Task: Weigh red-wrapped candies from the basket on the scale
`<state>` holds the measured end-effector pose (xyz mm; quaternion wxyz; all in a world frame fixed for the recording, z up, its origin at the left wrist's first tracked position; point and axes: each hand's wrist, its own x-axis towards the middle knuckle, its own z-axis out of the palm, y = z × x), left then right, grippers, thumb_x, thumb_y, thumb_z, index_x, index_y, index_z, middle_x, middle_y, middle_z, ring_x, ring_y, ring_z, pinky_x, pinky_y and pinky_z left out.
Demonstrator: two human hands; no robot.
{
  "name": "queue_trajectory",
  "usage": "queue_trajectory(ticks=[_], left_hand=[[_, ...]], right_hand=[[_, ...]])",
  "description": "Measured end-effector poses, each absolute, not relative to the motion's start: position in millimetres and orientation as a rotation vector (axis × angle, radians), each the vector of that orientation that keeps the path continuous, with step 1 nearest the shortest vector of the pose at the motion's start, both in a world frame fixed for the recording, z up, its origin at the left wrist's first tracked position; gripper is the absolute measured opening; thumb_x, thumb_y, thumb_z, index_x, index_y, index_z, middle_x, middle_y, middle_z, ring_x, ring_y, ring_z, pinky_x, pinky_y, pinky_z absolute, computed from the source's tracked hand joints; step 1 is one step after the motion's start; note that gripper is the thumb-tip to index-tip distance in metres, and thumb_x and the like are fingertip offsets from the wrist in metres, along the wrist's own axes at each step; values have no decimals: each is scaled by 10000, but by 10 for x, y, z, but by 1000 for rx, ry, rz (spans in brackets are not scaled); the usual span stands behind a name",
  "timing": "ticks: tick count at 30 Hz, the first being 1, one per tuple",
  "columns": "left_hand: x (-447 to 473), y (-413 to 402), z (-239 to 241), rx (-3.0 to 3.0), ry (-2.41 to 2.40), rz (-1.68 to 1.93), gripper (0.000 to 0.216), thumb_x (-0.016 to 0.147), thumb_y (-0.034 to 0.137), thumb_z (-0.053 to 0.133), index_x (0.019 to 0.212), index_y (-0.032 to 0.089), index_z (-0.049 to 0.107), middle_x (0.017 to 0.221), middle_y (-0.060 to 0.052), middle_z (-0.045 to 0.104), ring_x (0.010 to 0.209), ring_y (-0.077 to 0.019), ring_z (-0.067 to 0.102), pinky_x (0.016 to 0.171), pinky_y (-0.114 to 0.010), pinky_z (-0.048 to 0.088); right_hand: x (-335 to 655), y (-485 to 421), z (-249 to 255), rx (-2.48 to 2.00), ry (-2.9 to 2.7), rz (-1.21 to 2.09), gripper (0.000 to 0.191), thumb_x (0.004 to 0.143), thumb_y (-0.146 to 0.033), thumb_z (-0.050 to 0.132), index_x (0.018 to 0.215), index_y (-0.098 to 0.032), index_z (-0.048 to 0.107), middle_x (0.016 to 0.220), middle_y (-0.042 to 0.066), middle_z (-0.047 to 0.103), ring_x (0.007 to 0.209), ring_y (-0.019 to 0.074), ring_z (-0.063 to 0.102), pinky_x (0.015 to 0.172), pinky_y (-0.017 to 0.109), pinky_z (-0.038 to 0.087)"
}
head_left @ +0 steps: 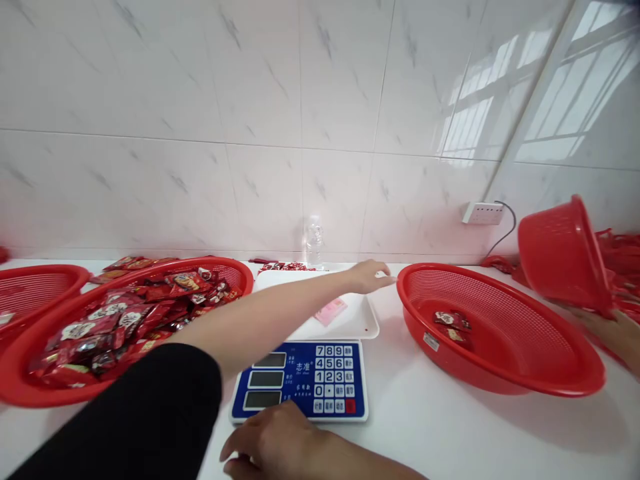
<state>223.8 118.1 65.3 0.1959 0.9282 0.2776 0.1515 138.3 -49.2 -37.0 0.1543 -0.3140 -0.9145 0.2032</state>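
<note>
My left hand (371, 275), on a black-sleeved arm, reaches right across a white scale tray (360, 323) and hovers just short of the rim of a big red basket (505, 373); its fingers are stretched out and nothing shows in them. A pink packet (331, 311) lies on the tray. My right hand (273, 441) lies with fingers spread on the white table, touching the front edge of the scale's blue keypad (300, 380). The big red basket holds a few red snack packets (453, 323).
A red basket heaped with red snack packets (125, 320) sits at left, with another red basket (35, 287) beyond it. Another person's hand (617, 337) at the right edge holds a tilted red basket (560, 253). A clear bottle (313, 243) and a wall socket (483, 213) are behind.
</note>
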Motion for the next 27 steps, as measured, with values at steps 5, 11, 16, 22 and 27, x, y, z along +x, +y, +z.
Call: queue_trajectory(ticks=[5, 11, 16, 22, 27], left_hand=[[970, 1258, 580, 2610, 1242, 367, 578, 844, 595, 374, 1249, 201, 495, 1381, -105, 441, 1287, -247, 364, 1056, -377, 269], [287, 904, 330, 2433, 1587, 143, 758, 814, 708, 268, 1404, 233, 300, 1514, -134, 203, 1370, -300, 227, 1078, -487, 196], [641, 819, 199, 2547, 1377, 97, 868, 736, 776, 344, 1443, 293, 202, 1544, -109, 77, 1408, -314, 13, 1075, -582, 60], [1264, 950, 161, 2716, 1053, 232, 592, 776, 637, 467, 1285, 335, 479, 1353, -67, 469, 1275, -311, 361, 1051, -501, 225], [1502, 1000, 124, 2751, 1126, 446, 249, 787, 423, 533, 950, 255, 617, 998, -46, 589, 963, -234, 561, 779, -324, 441]], right_hand=[[1352, -518, -540, -815, -2562, 586, 313, 835, -314, 431, 1069, -263, 632, 1009, -2, 719, 929, 201, 661, 762, 297, 485], [1318, -552, -629, -777, -2543, 641, 312, 851, -335, 429, 1077, -267, 632, 1017, -15, 718, 931, 195, 659, 779, 294, 472], [1293, -541, -634, -816, -2553, 697, 325, 850, -320, 443, 1103, -261, 639, 1043, 1, 714, 948, 197, 655, 834, 296, 462], [1363, -551, -523, -874, -2524, 746, 312, 864, -346, 454, 1090, -280, 658, 1029, -3, 714, 969, 182, 636, 865, 270, 459], [1400, -611, -418, -993, -2532, 732, 321, 858, -398, 447, 1066, -305, 673, 975, 4, 721, 954, 227, 627, 739, 281, 511]])
